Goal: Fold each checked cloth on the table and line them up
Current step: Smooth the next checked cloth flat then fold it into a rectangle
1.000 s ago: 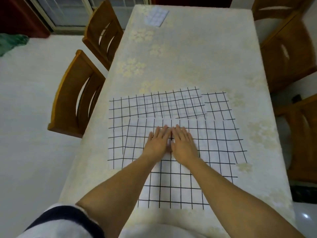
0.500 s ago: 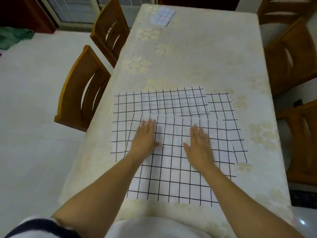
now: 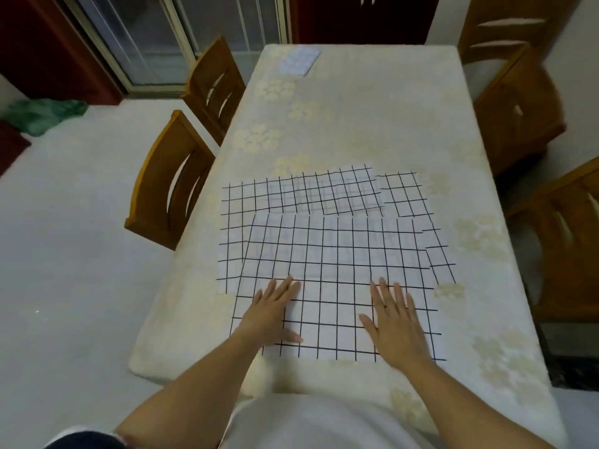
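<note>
A white cloth with a black checked grid lies flat on top of a stack near the table's front. My left hand presses flat on its near left part, fingers straight. My right hand presses flat on its near right part. Under it, another checked cloth sticks out on the left, and a further one shows behind, with a piece at the right. A small folded checked cloth lies at the table's far end.
The table has a cream flowered cover. Two wooden chairs stand on the left and more wooden chairs on the right. A green cloth lies on the floor at far left.
My hands started together in the cloth's middle, then slid apart and toward me along the top cloth. They now lie near its front edge.
</note>
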